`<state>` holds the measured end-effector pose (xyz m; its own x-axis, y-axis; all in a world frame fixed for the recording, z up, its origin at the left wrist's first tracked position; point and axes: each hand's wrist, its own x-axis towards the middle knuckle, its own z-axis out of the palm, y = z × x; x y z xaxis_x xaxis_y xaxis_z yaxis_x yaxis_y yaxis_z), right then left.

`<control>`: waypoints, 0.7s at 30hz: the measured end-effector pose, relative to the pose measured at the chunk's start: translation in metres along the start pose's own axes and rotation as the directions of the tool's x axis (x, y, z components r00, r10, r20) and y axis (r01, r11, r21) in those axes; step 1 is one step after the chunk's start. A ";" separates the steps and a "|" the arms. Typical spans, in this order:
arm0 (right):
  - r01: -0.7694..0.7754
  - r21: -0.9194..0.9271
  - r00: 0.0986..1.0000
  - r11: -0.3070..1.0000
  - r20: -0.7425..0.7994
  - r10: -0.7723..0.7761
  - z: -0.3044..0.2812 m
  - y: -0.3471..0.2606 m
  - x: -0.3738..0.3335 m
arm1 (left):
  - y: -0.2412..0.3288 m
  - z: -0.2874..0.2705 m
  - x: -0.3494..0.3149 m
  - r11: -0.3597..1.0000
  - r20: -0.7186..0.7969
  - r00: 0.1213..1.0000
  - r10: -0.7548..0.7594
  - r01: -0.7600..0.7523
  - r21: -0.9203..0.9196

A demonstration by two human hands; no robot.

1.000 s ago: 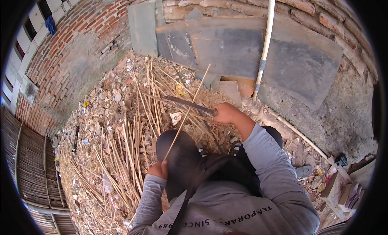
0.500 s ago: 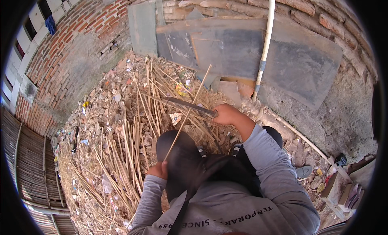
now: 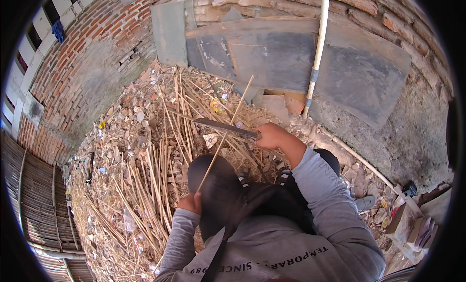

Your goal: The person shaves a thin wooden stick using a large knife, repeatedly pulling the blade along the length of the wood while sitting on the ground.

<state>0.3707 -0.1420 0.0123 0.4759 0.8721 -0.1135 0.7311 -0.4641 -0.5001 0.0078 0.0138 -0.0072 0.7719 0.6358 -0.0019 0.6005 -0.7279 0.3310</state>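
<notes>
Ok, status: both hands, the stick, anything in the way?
Left hand gripping thin stick by near end. Right hand holding knife, which crosses stick in view. Loose sticks and rubble below, neither visibly blocking.

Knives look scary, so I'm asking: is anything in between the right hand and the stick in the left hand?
Just the knife held by the right hand. Its blade crosses the stick in this view; whether they touch, I can't tell. Nothing else visible is between.

The knife [image 3: 211,123] in my right hand [image 3: 270,136] crosses the stick [image 3: 218,147] in my left hand [image 3: 190,203]. To my left: loose sticks [image 3: 161,168] on rubble [image 3: 127,106]. Ahead: pipe [image 3: 319,51] in front of panel [image 3: 279,51].
</notes>
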 end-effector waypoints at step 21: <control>0.009 0.016 0.999 1.000 -0.045 -0.008 0.000 0.005 -0.002 | -0.002 0.002 0.001 1.000 -0.004 1.000 -0.012 0.012 -0.011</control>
<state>0.3729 -0.1462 0.0102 0.4913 0.8681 -0.0710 0.7274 -0.4538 -0.5147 0.0076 0.0157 -0.0098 0.7639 0.6453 -0.0020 0.6070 -0.7176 0.3415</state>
